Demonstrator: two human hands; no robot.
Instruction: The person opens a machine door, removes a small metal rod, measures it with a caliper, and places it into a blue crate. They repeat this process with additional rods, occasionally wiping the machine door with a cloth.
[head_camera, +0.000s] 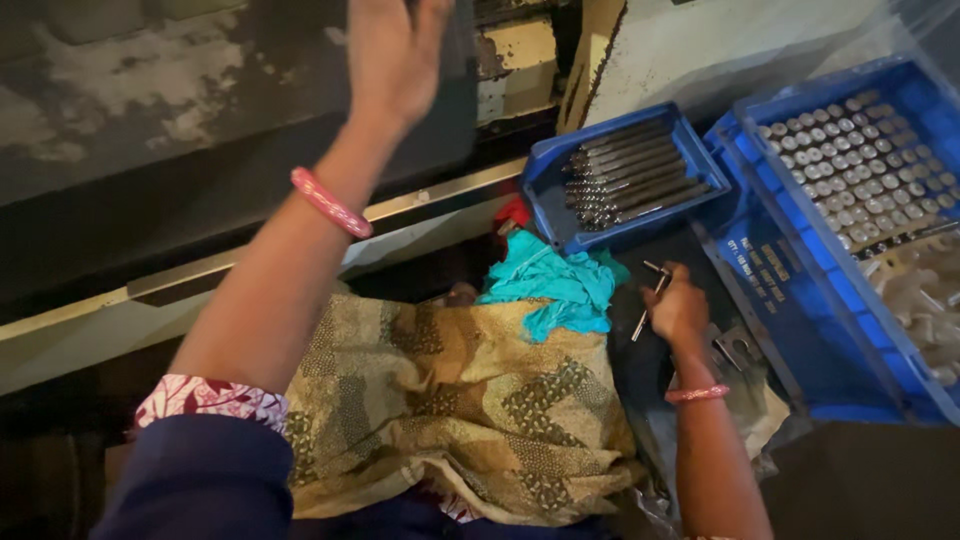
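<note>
Left hand (392, 55): raised at 12 o'clock of the frame, flat against the dark machine panel (150, 110). Fingers run off the top edge, so I cannot tell how far they spread; nothing seen in them. Pink bangle (330, 203) on the wrist.
Cloth (460, 400): patterned fabric over the lap, at 6 o'clock of the frame, under both arms.
Rag (548, 282): teal, bunched, at 9 o'clock of the right hand, just beside it.
Right hand (678, 308): low, right of centre, fingers curled shut around a small metal rod (648, 305). The rod sticks out at 10 o'clock of the fist, one end showing above the knuckles, the other below.
Small bin (560, 175): blue, at 12 o'clock of the right hand, near. Holds a row of long dark pins (632, 170) lying side by side.
Crate (800, 290): big blue one at 3 o'clock of the right hand. Rows of round grey parts (860, 160) stand upright in it.
Handling, my judgement: keep the grip near the rod's middle so it does not swing. Keep the rod away from the rag, as loose threads could snag its end. Brace the left palm steady on the panel while the right works. Lay pins parallel in the bin so they don't cross.
</note>
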